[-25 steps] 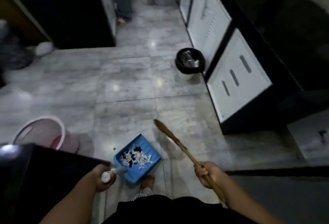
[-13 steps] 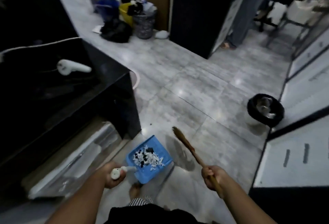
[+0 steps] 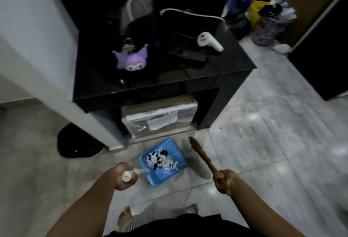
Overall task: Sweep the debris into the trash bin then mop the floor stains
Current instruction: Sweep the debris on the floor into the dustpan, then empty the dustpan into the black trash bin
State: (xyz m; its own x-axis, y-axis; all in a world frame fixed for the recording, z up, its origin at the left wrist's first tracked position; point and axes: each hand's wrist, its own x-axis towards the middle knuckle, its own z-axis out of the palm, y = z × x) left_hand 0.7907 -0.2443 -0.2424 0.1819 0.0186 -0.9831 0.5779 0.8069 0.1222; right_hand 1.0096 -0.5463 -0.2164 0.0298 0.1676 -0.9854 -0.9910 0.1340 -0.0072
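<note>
Left hand [image 3: 123, 177] grips the blue dustpan [image 3: 163, 163] of blurred debris [image 3: 162, 159]; right hand [image 3: 224, 180] grips the broom [image 3: 202, 155], bristles indistinct.

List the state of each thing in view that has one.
Dustpan: held by its white handle, roughly level, loaded.
Debris: piled inside the dustpan, not yet binned.
Broom: slanted, gripped by its handle.
Left hand: grips the dustpan handle.
Right hand: grips the broom handle.
Plush toy: lying on the black table.

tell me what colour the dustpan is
Blue dustpan, white handle; clearest in the head view.
</note>
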